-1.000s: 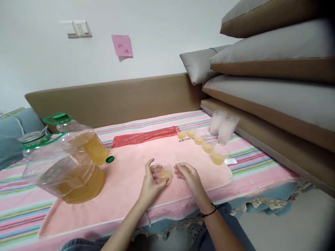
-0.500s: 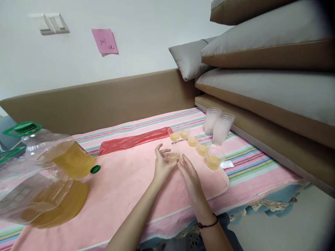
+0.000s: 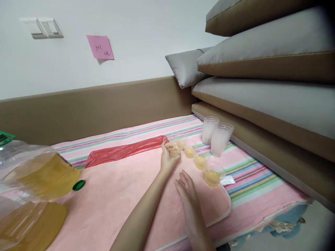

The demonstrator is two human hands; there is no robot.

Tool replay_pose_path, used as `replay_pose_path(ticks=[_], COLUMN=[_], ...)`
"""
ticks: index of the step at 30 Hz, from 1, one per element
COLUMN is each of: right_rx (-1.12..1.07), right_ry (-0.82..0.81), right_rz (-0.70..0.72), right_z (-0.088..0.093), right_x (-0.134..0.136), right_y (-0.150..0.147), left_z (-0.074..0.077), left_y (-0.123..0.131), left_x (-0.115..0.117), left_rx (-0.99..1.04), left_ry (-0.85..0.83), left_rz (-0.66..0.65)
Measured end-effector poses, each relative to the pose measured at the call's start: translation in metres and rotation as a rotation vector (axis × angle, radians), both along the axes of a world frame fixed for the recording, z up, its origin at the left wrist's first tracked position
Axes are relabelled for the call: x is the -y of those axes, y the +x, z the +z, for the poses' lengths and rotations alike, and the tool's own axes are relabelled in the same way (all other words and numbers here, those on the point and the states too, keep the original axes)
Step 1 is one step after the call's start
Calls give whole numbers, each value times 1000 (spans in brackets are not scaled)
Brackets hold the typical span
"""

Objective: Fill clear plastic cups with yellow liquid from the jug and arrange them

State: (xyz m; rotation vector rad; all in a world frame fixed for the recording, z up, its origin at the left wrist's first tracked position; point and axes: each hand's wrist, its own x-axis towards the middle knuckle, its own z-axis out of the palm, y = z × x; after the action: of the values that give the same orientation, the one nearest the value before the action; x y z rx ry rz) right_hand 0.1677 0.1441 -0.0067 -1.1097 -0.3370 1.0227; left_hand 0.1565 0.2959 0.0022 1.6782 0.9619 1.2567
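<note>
My left hand (image 3: 169, 158) is wrapped round a clear plastic cup (image 3: 175, 151) with a little yellow liquid in it, close to the far end of a row of similar cups. My right hand (image 3: 187, 186) is a short way nearer to me, fingers stretched out, holding nothing. Along the right of the pink towel (image 3: 125, 195) stand several clear cups with yellow liquid, among them a near one (image 3: 212, 177), a middle one (image 3: 200, 162) and one farther back (image 3: 189, 152).
Two stacks of clear cups (image 3: 221, 139) stand behind the row. A red plastic bag (image 3: 125, 151) lies along the towel's far edge. Large bottles of yellow liquid (image 3: 49, 177) are at the left, beside a green cap (image 3: 79, 185). Grey cushions (image 3: 261, 94) are piled at the right.
My left hand has carried the cup away from me, up to the row's far end. The right hand has come off the cup and dropped back. The view has shifted somewhat.
</note>
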Motion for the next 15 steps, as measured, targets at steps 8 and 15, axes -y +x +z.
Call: replay_pose_path(ticks=[8,15], right_rx=[26,47], right_ry=[3,34], right_rz=[31,37], right_z=[-8,-8], right_x=[-6,-5], right_y=[-2,-8], left_z=[-14,-14], left_y=[3,-1], left_x=[4,-1], left_rx=[0,-24], left_ry=[-27,-38], left_rz=[-27,-37])
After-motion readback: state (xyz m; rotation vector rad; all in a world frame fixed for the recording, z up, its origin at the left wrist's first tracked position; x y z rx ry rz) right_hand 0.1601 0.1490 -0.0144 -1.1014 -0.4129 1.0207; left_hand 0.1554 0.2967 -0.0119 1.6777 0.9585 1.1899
